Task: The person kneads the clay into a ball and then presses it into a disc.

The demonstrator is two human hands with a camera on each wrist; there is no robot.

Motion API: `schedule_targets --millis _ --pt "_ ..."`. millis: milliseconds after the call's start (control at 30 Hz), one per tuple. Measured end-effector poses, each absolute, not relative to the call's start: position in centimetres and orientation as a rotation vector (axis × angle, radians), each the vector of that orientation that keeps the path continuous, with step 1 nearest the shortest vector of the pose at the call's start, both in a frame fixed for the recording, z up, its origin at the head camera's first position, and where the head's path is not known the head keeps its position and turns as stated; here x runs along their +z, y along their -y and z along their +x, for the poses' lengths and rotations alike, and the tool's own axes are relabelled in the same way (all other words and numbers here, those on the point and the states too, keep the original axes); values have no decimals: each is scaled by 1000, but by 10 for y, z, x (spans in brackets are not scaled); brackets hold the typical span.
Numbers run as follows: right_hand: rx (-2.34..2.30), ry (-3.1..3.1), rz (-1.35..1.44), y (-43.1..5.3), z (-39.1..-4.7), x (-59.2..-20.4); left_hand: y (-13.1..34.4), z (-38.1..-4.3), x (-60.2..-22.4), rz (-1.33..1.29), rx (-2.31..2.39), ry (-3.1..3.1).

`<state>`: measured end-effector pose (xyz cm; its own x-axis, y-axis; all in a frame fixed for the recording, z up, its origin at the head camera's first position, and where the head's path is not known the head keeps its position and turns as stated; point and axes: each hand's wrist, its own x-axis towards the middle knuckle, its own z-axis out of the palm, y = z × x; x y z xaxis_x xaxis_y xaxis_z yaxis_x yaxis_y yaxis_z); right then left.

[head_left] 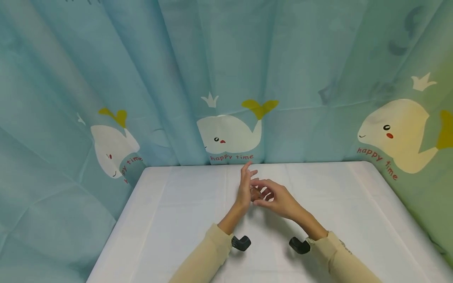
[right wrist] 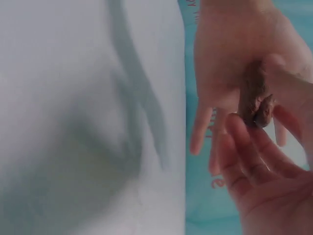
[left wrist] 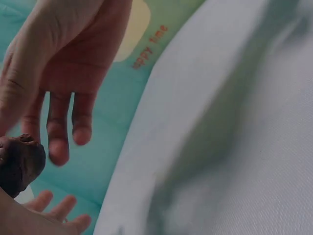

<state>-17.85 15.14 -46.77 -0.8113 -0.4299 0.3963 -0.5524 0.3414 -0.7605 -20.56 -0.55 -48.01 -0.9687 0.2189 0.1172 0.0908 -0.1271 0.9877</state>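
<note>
A small, rough, dark brown lump (head_left: 255, 194) is between the two hands, above the white table. My right hand (head_left: 281, 199) pinches it between thumb and fingers; in the right wrist view the brown lump (right wrist: 254, 90) looks uneven, with a smaller knob at its lower end. The left hand (head_left: 243, 192) is held upright with its fingers extended, its palm facing the lump. Whether the palm touches the lump cannot be told. From the left wrist, the lump (left wrist: 22, 164) shows a cracked, pitted surface.
A white-covered table (head_left: 177, 220) lies under the hands. Behind and beside it hangs a blue-green curtain (head_left: 301, 78) printed with whales. Black curved pieces (head_left: 242, 243) stick out at both cuffs of the pale sleeves (head_left: 207, 255).
</note>
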Motion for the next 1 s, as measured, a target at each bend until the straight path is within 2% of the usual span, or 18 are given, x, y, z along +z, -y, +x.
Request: schedule_targets --millis 400,567,733,867,1000 --pt "1967 2335 195 -118 -177 -466 -10 -190 -481 328 2305 -2116" --pt "2065 2263 86 -106 -176 -462 -18 -184 -479 325 2360 -2113" --pt "2097 2207 118 -102 -171 -463 -20 -184 -478 299 2403 -2137" --pt "2135 2120 187 -101 -169 -462 -17 -184 -484 435 2291 -2344" --pt "2182 2078 142 -106 -172 -460 -18 -175 -487 604 2247 -2305"
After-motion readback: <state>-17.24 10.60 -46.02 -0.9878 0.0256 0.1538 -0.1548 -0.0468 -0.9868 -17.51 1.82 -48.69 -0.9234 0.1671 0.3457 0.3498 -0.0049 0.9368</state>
